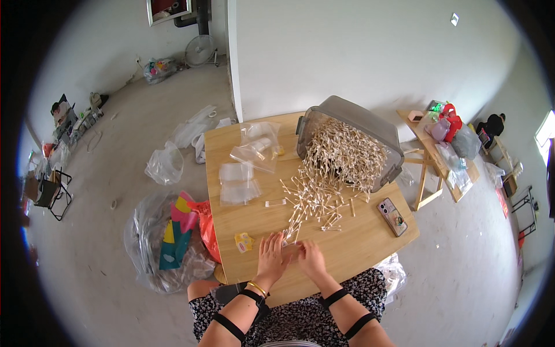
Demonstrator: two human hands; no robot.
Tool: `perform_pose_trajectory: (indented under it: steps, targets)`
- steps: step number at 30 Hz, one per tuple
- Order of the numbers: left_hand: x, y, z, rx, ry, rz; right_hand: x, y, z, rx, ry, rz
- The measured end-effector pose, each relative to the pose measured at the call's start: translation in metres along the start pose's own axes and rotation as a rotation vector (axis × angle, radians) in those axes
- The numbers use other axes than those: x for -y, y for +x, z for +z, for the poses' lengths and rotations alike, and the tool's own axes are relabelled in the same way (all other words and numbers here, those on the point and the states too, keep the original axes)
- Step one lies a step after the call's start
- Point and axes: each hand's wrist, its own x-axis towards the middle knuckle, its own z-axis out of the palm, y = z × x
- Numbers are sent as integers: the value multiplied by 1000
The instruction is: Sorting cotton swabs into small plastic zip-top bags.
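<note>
White walls (370, 58), bare grey concrete floor (110, 243). Wood-grain tabletop (263, 222) sits in middle, wooden side table (420, 130) at right. Round fan (200, 51) upper left, black-framed folding seat (51, 188) far left. Bright window (544, 134) at right edge.

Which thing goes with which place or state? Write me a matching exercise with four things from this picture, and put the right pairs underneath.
Things:
1. Phone
2. Bin
3. Fan
4. Packet

Places and states:
A. Standing on the floor
B. Yellow, just left of the left hand
C. Lying near the right edge of the table
D. Tipped, with cotton swabs spilling out

Right pairs: 1-C, 2-D, 3-A, 4-B
</note>
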Motion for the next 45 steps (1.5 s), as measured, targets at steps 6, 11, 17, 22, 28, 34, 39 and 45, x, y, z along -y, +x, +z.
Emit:
perform_pose_trajectory:
  steps: [6,11,17,22,28,34,39,45]
  targets:
    - [6,-18,6,-25,23,1,17,44,-43,-26,-280,-195]
    - [-11,-4,14,-2,121,56,12,81,-36,163,-563,-555]
    - [5,-5,4,103,192,140,-3,75,-41,170,-425,-526]
    - [23,-16,-16,165,162,298,-30,42,-55,37,-365,-551]
    - [33,-39,-21,206,187,411,-40,26,-66,-66,-348,-448]
    - [27,-44,-26,217,257,453,-11,15,-14,-57,-301,-473]
    - [17,-51,-34,-12,10,74,14,0,3,10,-57,-451]
    - [10,-60,-16,38,84,147,12,-10,-10,-165,38,-269]
